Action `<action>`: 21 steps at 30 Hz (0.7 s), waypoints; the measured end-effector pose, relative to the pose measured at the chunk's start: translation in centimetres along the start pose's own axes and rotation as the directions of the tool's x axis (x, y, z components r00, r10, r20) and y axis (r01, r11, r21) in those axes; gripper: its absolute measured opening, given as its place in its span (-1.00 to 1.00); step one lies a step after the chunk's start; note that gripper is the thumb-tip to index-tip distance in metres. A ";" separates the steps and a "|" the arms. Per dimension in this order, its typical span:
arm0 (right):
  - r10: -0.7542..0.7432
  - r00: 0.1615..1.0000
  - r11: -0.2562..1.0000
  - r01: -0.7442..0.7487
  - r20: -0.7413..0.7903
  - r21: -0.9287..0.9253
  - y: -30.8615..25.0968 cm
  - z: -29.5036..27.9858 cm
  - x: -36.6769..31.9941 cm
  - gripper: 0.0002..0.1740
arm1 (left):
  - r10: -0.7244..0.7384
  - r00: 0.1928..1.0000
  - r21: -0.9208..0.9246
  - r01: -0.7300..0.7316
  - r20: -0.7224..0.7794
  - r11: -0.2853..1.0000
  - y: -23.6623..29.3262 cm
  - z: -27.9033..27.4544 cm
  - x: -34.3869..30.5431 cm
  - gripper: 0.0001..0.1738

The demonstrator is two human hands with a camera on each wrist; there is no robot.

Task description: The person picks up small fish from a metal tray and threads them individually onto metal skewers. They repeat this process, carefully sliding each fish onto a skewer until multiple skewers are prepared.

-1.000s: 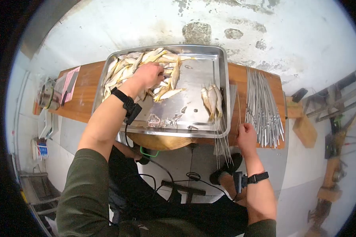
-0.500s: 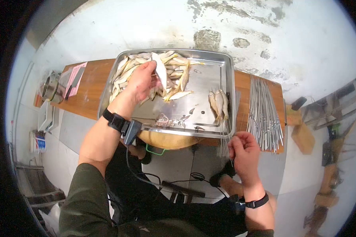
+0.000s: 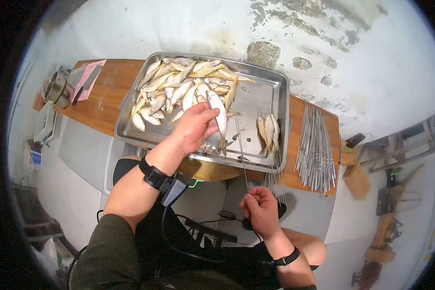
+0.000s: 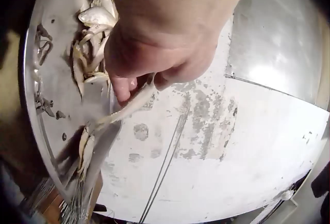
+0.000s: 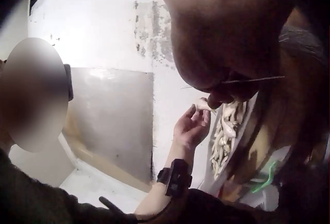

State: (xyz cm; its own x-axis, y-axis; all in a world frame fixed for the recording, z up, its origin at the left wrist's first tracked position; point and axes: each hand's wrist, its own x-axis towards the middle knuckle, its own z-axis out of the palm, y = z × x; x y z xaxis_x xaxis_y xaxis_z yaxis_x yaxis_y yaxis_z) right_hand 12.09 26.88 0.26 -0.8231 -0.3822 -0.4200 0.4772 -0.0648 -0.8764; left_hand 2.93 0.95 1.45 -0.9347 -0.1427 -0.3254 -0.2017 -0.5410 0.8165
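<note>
In the head view my left hand point(image 3: 196, 128) pinches one silvery fish point(image 3: 218, 115) over the front part of the metal tray point(image 3: 179, 146). The same fish point(image 4: 135, 102) shows below my left hand point(image 4: 160, 53) in the left wrist view. My right hand point(image 3: 262, 210), in front of the tray, pinches a thin metal skewer point(image 3: 242, 157) that points up toward the held fish. In the right wrist view the skewer point(image 5: 258, 80) crosses the fingers of my right hand point(image 5: 227, 48). A heap of fish point(image 3: 179, 86) fills the tray's left and back.
Several skewered fish point(image 3: 268, 130) lie at the tray's right, their skewers hanging over its front edge. A bundle of skewers point(image 3: 316, 150) lies on the wooden table point(image 3: 112, 96) at the right. A knife point(image 3: 88, 83) on pink paper and a metal pot point(image 3: 58, 88) are at the left.
My left hand has lifted the fish out of the heap and brought it forward and right. My right hand has moved left with the skewer, away from the skewer bundle.
</note>
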 end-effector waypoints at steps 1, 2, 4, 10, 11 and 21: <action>0.008 1.000 1.000 -0.008 0.001 -0.004 0.0 0.1 0.2 -0.92 | 0.002 1.000 -0.040 -0.002 -0.008 0.999 -0.2 0.0 0.5 -0.85; 0.028 1.000 0.999 -0.028 0.005 -0.022 -0.1 0.2 0.7 -0.93 | 0.000 1.000 -0.043 -0.001 -0.010 0.999 -0.4 0.2 0.7 -0.85; 0.051 0.999 0.998 -0.051 -0.003 -0.034 -0.1 0.2 1.5 -0.93 | 0.001 1.000 -0.097 0.000 0.010 0.995 -0.4 0.8 1.2 -0.84; 0.084 0.996 0.991 -0.082 0.018 -0.104 -0.1 0.1 2.7 -0.93 | 0.040 0.996 -0.020 -0.038 0.081 0.999 -0.5 2.0 2.3 -0.80; 0.074 0.997 0.993 -0.072 0.018 -0.095 0.0 0.1 2.8 -0.93 | 0.038 0.996 -0.022 -0.036 0.080 0.999 -0.5 1.9 2.4 -0.80; 0.055 0.998 0.998 -0.055 0.013 -0.038 -0.4 0.9 3.2 -0.94 | 0.027 0.997 -0.048 -0.024 0.068 0.999 -0.1 1.0 2.5 -0.82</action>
State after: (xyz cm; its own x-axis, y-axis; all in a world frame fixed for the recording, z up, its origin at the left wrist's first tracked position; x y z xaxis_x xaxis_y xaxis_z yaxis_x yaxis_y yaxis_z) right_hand 9.55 24.82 -0.56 -0.7912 -0.3975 -0.4648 0.5098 -0.0089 -0.8602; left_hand 0.28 1.46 1.07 -0.9577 -0.1005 -0.2697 -0.1648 -0.5768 0.8001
